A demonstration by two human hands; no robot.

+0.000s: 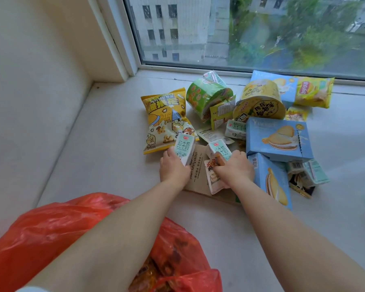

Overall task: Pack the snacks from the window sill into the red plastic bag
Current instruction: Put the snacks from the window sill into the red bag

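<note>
My left hand grips a small white-and-green milk carton near the front of the snack pile. My right hand grips a second milk carton together with a small red-and-white snack packet. Both hands lie over a flat brown cardboard box. The red plastic bag lies crumpled at the lower left under my left forearm, with dark snacks showing at its mouth. A yellow popcorn bag lies to the left of the pile on the window sill.
Behind the hands lie a green cup-noodle tub, a yellow tub, blue biscuit boxes, a yellow chips bag and more small cartons. The window pane bounds the sill at the back, a wall on the left.
</note>
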